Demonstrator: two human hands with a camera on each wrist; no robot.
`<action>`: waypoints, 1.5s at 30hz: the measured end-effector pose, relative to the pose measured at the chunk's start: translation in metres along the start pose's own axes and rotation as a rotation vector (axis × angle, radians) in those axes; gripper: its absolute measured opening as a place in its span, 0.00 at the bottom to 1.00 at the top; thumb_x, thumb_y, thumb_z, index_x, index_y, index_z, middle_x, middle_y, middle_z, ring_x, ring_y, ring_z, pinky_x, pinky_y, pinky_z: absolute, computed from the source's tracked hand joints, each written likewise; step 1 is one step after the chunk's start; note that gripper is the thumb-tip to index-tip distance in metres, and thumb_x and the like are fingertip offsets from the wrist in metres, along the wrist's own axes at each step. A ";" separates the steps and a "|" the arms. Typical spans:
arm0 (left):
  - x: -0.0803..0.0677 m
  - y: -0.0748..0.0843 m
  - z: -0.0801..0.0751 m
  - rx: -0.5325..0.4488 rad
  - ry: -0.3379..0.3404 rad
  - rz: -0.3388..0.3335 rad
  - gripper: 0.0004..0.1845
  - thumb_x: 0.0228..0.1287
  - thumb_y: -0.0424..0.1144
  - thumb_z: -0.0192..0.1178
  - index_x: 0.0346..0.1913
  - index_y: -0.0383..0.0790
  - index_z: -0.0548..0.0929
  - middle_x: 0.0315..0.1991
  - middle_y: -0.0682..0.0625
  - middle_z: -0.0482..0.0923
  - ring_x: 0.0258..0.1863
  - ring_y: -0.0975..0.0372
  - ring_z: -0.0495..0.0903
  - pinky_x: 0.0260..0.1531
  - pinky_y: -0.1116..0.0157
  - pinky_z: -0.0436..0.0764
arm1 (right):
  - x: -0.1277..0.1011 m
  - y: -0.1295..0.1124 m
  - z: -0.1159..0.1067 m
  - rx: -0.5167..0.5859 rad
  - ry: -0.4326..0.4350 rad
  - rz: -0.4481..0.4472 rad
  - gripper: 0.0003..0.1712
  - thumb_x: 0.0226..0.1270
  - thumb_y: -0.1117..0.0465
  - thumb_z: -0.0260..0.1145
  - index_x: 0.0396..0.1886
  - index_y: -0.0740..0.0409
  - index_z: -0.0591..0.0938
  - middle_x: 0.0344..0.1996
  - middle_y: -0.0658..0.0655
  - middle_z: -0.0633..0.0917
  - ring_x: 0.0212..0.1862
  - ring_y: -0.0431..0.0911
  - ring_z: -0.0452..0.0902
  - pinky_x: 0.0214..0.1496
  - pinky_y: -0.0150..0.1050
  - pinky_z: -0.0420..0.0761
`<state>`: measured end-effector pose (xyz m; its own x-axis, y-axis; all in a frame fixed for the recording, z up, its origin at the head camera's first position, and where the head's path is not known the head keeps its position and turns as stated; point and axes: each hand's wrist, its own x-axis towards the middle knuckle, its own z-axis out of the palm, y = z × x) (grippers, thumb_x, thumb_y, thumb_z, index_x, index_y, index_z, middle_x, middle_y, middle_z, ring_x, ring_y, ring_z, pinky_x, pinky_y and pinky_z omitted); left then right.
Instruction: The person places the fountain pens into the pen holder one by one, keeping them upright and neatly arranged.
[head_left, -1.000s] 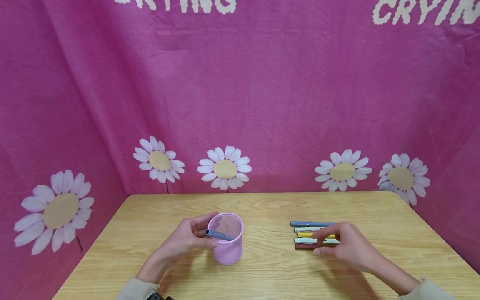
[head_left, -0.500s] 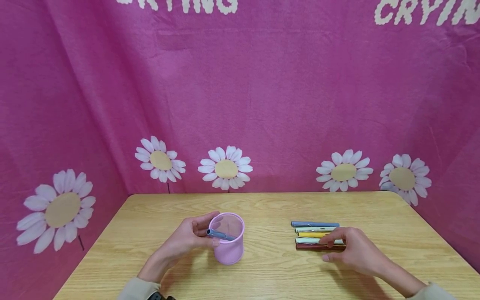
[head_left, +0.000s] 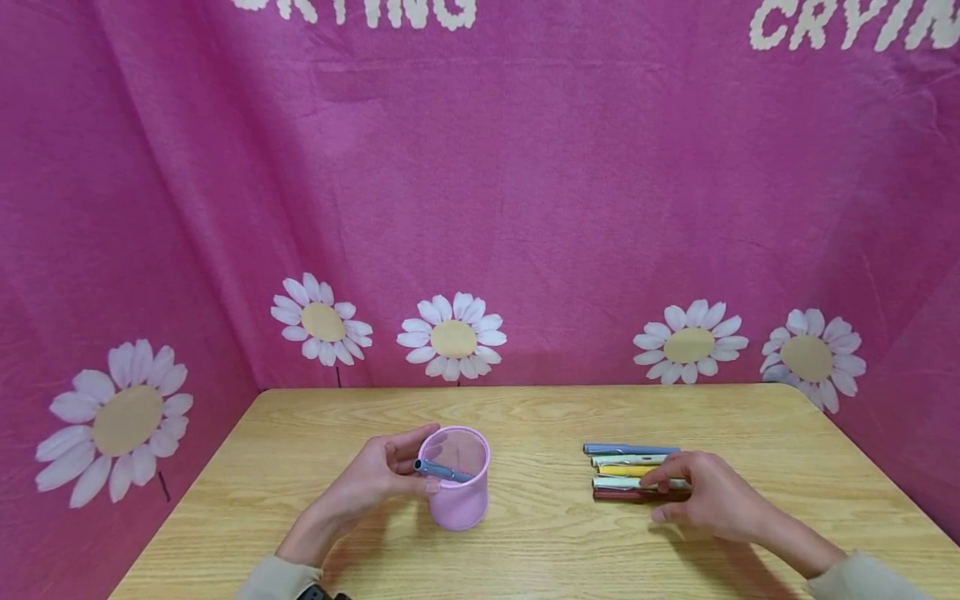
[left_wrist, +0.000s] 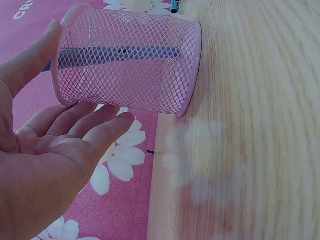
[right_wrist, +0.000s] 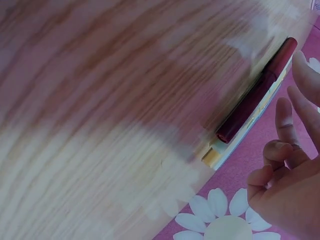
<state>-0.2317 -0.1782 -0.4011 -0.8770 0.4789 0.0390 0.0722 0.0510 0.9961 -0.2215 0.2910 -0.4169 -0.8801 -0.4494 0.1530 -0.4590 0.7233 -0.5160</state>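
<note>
A pink mesh pen cup [head_left: 459, 506] stands upright on the table, with a dark blue-grey pen [head_left: 442, 471] leaning inside and jutting past its rim. My left hand [head_left: 367, 479] holds the cup from the left, thumb at the near rim and fingers on the far side. In the left wrist view, the pen [left_wrist: 115, 54] shows through the mesh. Over the right part of a row of pens hovers my right hand [head_left: 720, 500], index fingertip overlapping a pale green pen [head_left: 617, 483]. Nearest me in that row lies a dark red pen [head_left: 622, 495].
Farther back in the row are a yellow pen [head_left: 621, 471], another pale green pen [head_left: 630, 459] and a blue pen [head_left: 632, 449]. The wooden table [head_left: 540, 550] ends at a magenta cloth [head_left: 555, 208] printed with daisies.
My right hand has shifted slightly right and drawn back along the pens, uncovering more of them. My left hand and the cup hold their place.
</note>
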 end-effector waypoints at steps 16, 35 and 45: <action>0.000 0.000 0.000 -0.011 0.003 -0.007 0.45 0.64 0.31 0.74 0.79 0.26 0.62 0.77 0.36 0.66 0.73 0.40 0.69 0.65 0.57 0.77 | 0.016 0.015 -0.001 0.094 -0.084 -0.125 0.17 0.54 0.54 0.86 0.43 0.52 0.94 0.37 0.42 0.85 0.40 0.38 0.76 0.43 0.37 0.80; 0.000 0.003 0.001 0.002 0.016 -0.017 0.45 0.64 0.31 0.75 0.79 0.28 0.63 0.78 0.37 0.65 0.74 0.41 0.68 0.68 0.55 0.75 | 0.018 0.014 0.005 0.132 -0.062 -0.120 0.11 0.57 0.56 0.84 0.40 0.51 0.94 0.35 0.42 0.86 0.38 0.37 0.76 0.39 0.35 0.77; -0.001 0.002 0.001 0.009 0.020 -0.018 0.44 0.64 0.31 0.75 0.79 0.28 0.64 0.77 0.36 0.65 0.73 0.40 0.69 0.67 0.55 0.76 | 0.015 0.011 0.008 0.182 -0.105 -0.115 0.09 0.58 0.59 0.83 0.39 0.50 0.94 0.34 0.43 0.86 0.38 0.40 0.77 0.37 0.36 0.77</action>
<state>-0.2304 -0.1773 -0.3992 -0.8878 0.4598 0.0223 0.0599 0.0674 0.9959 -0.2390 0.2880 -0.4267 -0.8015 -0.5825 0.1356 -0.5176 0.5620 -0.6451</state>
